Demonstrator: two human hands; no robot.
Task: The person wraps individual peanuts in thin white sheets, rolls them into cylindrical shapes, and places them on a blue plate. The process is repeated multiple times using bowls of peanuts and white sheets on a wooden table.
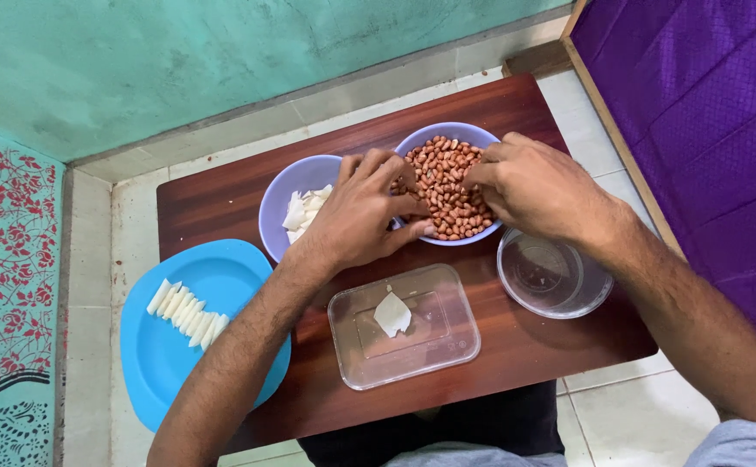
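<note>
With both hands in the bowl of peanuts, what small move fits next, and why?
Probably lift a pinch of nuts toward the clear rectangular plastic container. Both the left hand and right hand have fingertips in the lilac round bowl of red-brown peanuts, and the container nearest the person holds only one white slice.

Blue plate at the desk's left edge with a row of white slices, clear rectangular tub holding one white piece, clear round container, purple cloth, teal wall
</note>
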